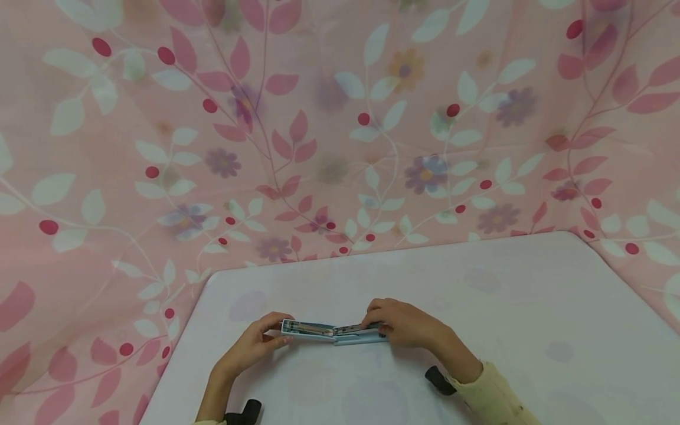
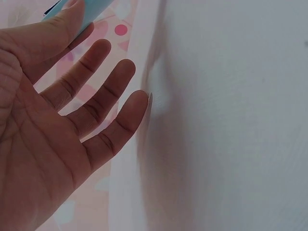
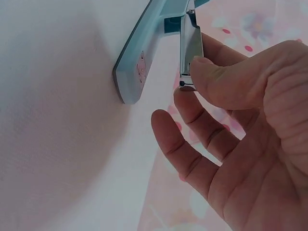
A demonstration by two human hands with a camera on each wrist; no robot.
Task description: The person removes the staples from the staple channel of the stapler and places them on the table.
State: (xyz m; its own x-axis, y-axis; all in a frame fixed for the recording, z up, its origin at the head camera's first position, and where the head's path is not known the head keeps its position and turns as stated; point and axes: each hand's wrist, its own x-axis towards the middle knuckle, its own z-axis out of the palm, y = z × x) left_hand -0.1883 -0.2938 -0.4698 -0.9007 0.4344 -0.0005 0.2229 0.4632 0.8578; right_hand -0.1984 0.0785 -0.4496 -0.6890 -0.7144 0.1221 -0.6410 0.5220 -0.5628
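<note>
A light-blue stapler (image 1: 360, 340) is spread wide open at the middle of the table. My left hand (image 1: 255, 341) pinches the end of its swung-back top cover (image 1: 309, 332) between thumb and index finger. In the left wrist view the other fingers stand apart, and only a corner of the blue cover (image 2: 98, 8) shows. My right hand (image 1: 408, 323) pinches the tip of the metal staple magazine (image 3: 191, 48), which is raised off the stapler's base (image 3: 137, 67). A small pink picture marks the base's side. Whether staples lie inside cannot be made out.
The white table (image 1: 520, 307) has rounded far corners. Behind it and at its sides hangs a pink flowered cloth (image 1: 329, 130). A black wrist piece (image 1: 440, 381) sits by the right forearm, and a similar black piece (image 1: 247, 412) is by the left.
</note>
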